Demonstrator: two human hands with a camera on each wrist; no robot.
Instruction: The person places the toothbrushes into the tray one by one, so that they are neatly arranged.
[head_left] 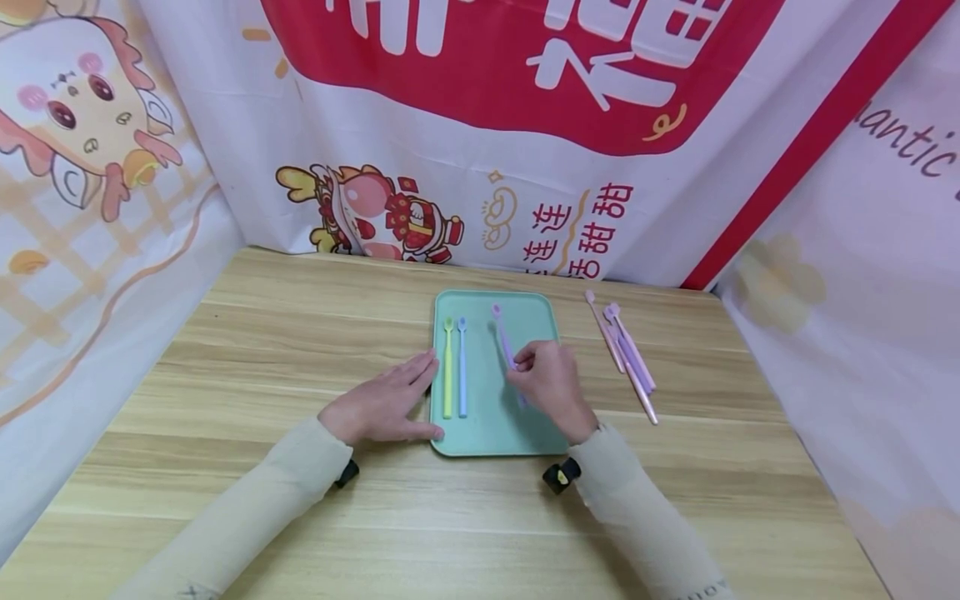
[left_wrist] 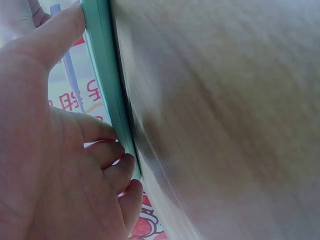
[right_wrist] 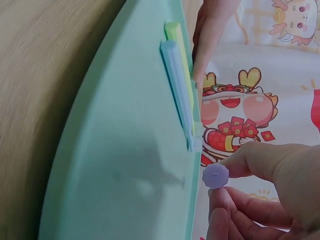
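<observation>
My right hand [head_left: 549,381] pinches a purple toothbrush [head_left: 504,333] between thumb and fingers over the right half of a mint-green tray [head_left: 487,433]. In the right wrist view the butt end of that purple toothbrush [right_wrist: 216,176] points at the camera, and the hand's shadow falls on the tray. Side by side along the tray's left part lie a yellow toothbrush [head_left: 447,375] and a blue toothbrush [head_left: 462,375]. Against the tray's left edge rests my left hand [head_left: 386,402], fingers extended, thumb spread towards the near corner. The left wrist view shows its fingertips [left_wrist: 131,192] at the tray's side wall.
Several pink and purple toothbrushes [head_left: 633,358] lie in a loose pile on the wooden table [head_left: 300,333], right of the tray. A printed cloth [head_left: 480,108] hangs behind the table, with more cloth down both sides.
</observation>
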